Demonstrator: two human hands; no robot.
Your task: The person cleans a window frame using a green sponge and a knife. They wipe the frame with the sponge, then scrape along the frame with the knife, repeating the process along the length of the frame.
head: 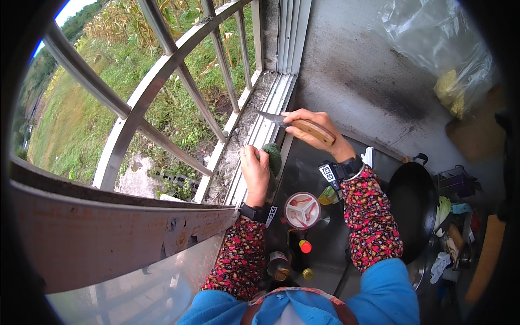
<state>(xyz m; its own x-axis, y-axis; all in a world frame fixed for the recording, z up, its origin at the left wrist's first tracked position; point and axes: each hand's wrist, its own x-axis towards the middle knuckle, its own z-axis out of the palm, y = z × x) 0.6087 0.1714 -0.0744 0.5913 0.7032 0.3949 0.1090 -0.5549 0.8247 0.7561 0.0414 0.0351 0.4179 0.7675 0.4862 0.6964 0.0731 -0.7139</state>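
Note:
My right hand (315, 128) grips the wooden handle of a small knife (310, 129); its dark blade points left over the window's sliding track (264, 128). Lower and to the left, my left hand (256, 168) is closed on a green cloth or scouring pad (271, 158) at the inner edge of the track. Beyond the track lies a rough, dirty concrete sill (235, 150). Blade and cloth are apart. Whether the blade tip touches the sill, I cannot tell.
Metal window bars (191, 81) stand outside the sill. A divided condiment box (302, 210) with red spoons and several bottles (279, 264) stand on the dark counter. A black wok (412, 211) is at the right. A plastic bag (443, 44) hangs by the wall; a sliding window frame (134, 227) is lower left.

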